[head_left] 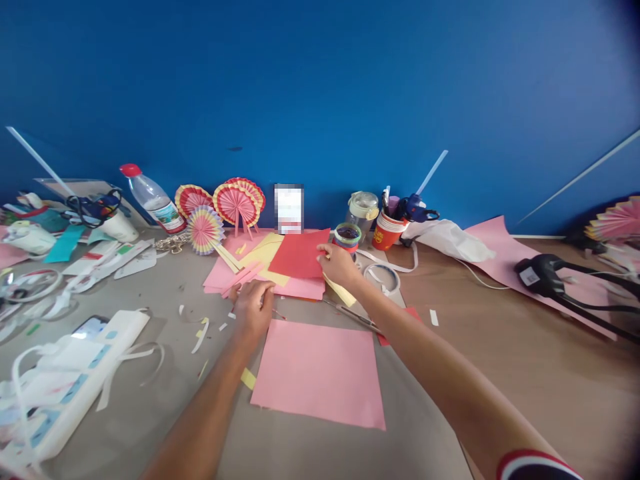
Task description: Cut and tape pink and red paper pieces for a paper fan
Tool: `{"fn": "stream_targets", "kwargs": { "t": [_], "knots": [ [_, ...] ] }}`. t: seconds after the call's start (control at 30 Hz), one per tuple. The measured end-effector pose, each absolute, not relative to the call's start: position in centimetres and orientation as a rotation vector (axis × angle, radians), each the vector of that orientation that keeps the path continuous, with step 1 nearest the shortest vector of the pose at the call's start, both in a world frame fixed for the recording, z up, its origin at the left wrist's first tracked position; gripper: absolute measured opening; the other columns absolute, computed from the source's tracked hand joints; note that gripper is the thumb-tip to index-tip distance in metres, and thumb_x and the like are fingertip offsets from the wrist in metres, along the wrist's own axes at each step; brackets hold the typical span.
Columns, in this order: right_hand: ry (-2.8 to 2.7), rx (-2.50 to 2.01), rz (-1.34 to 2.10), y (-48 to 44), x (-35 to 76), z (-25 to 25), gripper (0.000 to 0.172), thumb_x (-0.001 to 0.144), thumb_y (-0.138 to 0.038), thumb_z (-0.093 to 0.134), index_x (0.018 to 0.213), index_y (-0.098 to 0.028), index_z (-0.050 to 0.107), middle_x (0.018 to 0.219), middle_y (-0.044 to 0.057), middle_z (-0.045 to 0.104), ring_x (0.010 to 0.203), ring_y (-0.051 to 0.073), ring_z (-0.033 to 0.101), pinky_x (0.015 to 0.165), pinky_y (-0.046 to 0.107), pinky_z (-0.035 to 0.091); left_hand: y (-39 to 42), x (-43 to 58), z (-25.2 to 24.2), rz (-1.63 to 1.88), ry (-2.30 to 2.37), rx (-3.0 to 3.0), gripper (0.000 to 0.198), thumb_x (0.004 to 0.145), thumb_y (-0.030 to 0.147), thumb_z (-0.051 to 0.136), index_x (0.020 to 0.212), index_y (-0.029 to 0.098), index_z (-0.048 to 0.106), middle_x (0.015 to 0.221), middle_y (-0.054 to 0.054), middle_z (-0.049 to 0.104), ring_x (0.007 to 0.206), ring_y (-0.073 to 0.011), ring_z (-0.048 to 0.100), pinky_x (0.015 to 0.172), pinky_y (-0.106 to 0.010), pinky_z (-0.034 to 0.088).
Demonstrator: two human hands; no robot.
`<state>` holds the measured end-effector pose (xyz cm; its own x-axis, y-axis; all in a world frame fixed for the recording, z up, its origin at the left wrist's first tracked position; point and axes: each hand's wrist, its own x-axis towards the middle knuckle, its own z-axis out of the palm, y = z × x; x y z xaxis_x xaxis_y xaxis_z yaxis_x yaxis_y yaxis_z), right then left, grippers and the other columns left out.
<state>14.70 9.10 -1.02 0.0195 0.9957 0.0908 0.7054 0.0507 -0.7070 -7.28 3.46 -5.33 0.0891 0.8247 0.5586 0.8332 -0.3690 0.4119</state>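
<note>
My right hand [341,268] pinches the right edge of a red sheet of paper [303,255], which lies over yellow paper [265,253] and pink sheets [305,288]. Loosely bent, the fingers of my left hand [254,307] rest by the front left edge of that pile, beside narrow pink strips [245,275]. They are apart, with nothing visibly held. Nearer to me, a separate pink sheet [320,373] lies flat between my forearms. Scissors [353,313], partly hidden by my right forearm, lie beside the pile.
Folded paper fans [237,203] stand behind the pile, near a plastic bottle [160,203]. Tape rolls [347,233], a clear cup [363,210] and a red paper cup [387,230] stand at the right. A power strip [95,380] and paper scraps [200,335] lie left.
</note>
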Motion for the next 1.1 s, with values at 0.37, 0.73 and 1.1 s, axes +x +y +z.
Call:
{"fn": "stream_targets", "kwargs": {
  "t": [0.37,0.73,1.1],
  "knots": [
    [-1.91,-1.535,0.393,2.1,16.1,0.0,0.039,0.084,-0.018,0.051,0.123,-0.014,0.055,0.124,0.017,0.052,0.1,0.026,0.06,0.083,0.038,0.05,3.3,-7.3,-5.1,-1.115,-1.71,-2.339,0.021,0.09,0.019,0.045,0.085,0.025,0.065,0.085,-0.001,0.072,0.084,-0.0192,0.064,0.099,-0.042,0.025],
    [-2.505,-1.075,0.337,-8.8,18.2,-2.4,0.032,0.087,-0.022,0.052,0.118,-0.015,0.059,0.128,0.017,0.056,0.124,0.032,0.046,0.1,0.053,0.042,2.6,-5.7,-2.5,-1.069,-1.663,-2.461,0.02,0.088,0.017,0.046,0.083,0.024,0.065,0.085,0.0,0.071,0.086,-0.0182,0.064,0.104,-0.043,0.025],
    [-2.587,-1.036,0.324,-9.4,19.1,-4.0,0.039,0.086,-0.024,0.055,0.123,-0.013,0.057,0.135,0.018,0.052,0.129,0.031,0.043,0.107,0.052,0.038,-5.4,-4.0,-0.7,-0.599,-1.291,-3.076,0.022,0.087,0.014,0.047,0.099,0.025,0.062,0.114,-0.006,0.062,0.103,-0.0204,0.058,0.09,-0.034,0.047]
  ]
}}
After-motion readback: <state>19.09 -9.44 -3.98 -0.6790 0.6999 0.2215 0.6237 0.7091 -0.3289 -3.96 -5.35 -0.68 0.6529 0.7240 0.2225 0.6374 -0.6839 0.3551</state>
